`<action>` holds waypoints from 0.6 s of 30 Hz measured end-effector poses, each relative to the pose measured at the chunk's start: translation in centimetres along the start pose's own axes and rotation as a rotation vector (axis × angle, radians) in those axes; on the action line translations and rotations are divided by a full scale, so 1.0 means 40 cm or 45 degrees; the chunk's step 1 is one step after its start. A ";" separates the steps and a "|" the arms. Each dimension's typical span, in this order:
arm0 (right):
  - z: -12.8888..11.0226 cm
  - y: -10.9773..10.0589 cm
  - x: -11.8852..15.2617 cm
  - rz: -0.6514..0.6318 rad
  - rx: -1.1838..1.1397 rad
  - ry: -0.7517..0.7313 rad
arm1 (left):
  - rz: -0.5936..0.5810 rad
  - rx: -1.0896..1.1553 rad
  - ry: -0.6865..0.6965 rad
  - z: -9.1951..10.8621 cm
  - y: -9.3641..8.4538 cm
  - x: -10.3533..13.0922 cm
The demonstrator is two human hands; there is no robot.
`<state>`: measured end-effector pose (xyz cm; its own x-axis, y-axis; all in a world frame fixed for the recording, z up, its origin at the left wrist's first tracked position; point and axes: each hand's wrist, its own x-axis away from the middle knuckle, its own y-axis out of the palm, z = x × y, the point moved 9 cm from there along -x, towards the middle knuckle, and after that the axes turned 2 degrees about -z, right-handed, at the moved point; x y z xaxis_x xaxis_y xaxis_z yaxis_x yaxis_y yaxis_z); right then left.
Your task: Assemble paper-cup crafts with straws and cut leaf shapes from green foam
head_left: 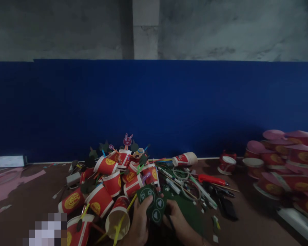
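My left hand (140,218) pinches a piece of dark green paper (156,216) with its thumb on top. The paper carries a face and hearts drawn in white, and a gap runs in from its upper edge. At the right side of the paper is my right hand (176,218), closed, with a dark loop at its fingers that looks like a scissors handle; the blades are hidden. Just left of my left hand lies a red and white paper cup (118,222) on its side, a yellow strip across its mouth. A larger dark green sheet (188,208) lies beyond my right hand.
Many red paper cups (112,182) are heaped at left, one with a bunny cutout (127,140). Pens, tape rings (191,189) and a red cutter (213,179) lie right of centre. Cups with pink tops (301,153) are stacked far right. A blue panel (154,109) stands behind.
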<state>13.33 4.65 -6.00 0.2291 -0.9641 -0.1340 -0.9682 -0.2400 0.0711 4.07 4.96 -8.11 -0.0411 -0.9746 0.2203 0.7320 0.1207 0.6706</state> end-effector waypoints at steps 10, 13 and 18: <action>-0.041 -0.177 0.023 0.718 0.152 -0.233 | -0.361 -0.370 0.018 -0.017 0.050 0.002; -0.041 -0.201 0.009 0.780 0.267 -0.239 | -0.589 -0.761 0.068 -0.029 0.086 0.007; -0.032 -0.180 -0.024 0.544 0.792 -0.041 | -0.412 -1.101 0.292 0.001 0.061 -0.011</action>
<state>20.22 7.16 -5.14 -0.1728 -0.9528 -0.2496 -0.8526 0.2716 -0.4464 5.85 5.68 -6.53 -0.2628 -0.9606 -0.0903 0.9619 -0.2535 -0.1026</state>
